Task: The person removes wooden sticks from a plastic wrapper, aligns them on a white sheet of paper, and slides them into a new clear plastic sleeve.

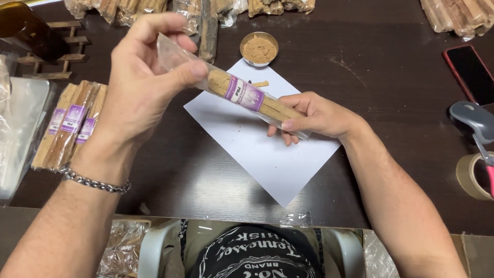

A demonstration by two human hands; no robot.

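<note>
Clear sleeve [242,92] of wood sticks held above white paper [267,154], mid-table. Your left hand [139,87] pinches empty far-left open end; right hand [314,116] clamps near-right closed end. Keep sticks seated low, film flat. Long axis diagonal, mouth pointing far-left, slightly raised.

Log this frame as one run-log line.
left hand: pinches open end of clear bag of wood sticks | right hand: grips its lower end | bag: above white paper | nearby: powder bowl
</note>
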